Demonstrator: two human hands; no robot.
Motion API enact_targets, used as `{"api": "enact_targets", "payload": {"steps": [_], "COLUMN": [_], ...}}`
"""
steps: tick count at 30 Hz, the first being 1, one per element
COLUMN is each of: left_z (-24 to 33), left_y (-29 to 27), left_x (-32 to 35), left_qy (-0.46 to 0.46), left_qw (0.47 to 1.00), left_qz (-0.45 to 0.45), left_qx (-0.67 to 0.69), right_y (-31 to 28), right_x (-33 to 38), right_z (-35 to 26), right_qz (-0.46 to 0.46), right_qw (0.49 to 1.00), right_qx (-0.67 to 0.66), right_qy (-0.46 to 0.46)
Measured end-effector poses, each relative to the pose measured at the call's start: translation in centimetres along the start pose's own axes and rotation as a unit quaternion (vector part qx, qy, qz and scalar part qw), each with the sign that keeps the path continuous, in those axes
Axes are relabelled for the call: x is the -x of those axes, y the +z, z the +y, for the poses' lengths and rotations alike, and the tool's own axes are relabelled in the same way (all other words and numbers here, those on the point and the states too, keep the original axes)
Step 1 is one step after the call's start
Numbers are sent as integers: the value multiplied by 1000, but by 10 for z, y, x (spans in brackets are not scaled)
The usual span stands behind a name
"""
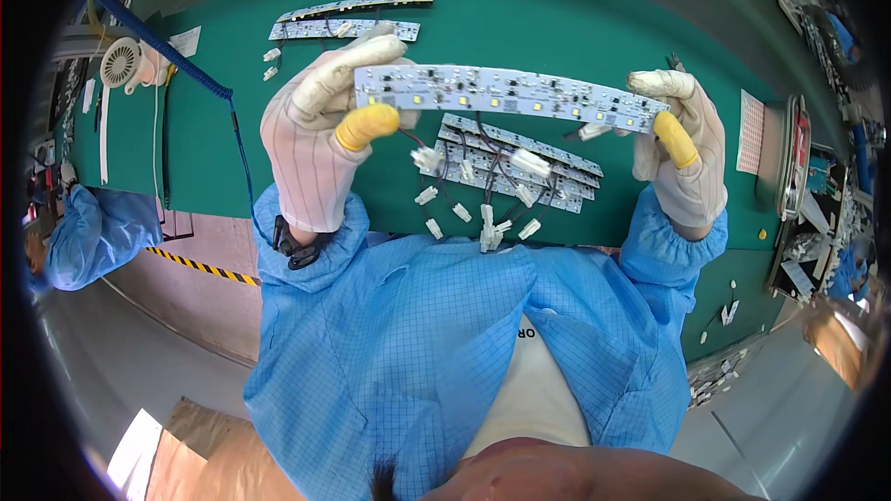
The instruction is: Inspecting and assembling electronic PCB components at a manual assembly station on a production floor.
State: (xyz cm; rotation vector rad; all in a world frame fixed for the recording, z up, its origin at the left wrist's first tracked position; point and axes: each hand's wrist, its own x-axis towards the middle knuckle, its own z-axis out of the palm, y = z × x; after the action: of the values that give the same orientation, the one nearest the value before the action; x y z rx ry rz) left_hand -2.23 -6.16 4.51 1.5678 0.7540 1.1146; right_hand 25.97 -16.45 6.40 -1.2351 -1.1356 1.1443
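Note:
Between my two gloved hands I hold up a long, slightly curved white LED circuit board (501,95), dotted with yellow LEDs and small black parts. My left hand (325,121) grips its left end, a yellow-covered thumb on the lower edge. At the right end, my right hand (685,130) pinches it, also with a yellow-covered thumb. Dark wires with white plugs hang from it. Below lies a small stack of similar boards (557,187) on the green mat, with several white connectors (487,227) on dark wires trailing toward me.
Two more LED boards (345,31) lie at the far left of the green mat (538,0). A small white fan (122,65) and a blue coiled cord (186,60) are at the left. A metal-rimmed tray (792,167) stands at the right. A co-worker's blue sleeve (107,232) shows at far left.

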Motion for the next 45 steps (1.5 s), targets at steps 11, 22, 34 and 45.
{"api": "enact_targets", "payload": {"steps": [11, 22, 34, 45], "left_z": [-9, -8, -18, -14], "left_y": [-2, 1, 0, 2], "left_x": [3, 1, -13, -1], "left_qy": [-55, 3, -123, -31], "left_qw": [996, 999, 985, 997], "left_qz": [33, 17, 18, 57], "left_qx": [-62, 34, -115, -42], "right_y": [6, 7, 16, 3], "right_x": [-1, -2, 7, -3], "right_z": [-3, -1, -15, -1], "right_qz": [4, 33, -87, -19], "right_qw": [998, 995, 995, 999], "right_qx": [-7, 65, -44, -25], "right_qy": [56, 63, -22, 35]}}
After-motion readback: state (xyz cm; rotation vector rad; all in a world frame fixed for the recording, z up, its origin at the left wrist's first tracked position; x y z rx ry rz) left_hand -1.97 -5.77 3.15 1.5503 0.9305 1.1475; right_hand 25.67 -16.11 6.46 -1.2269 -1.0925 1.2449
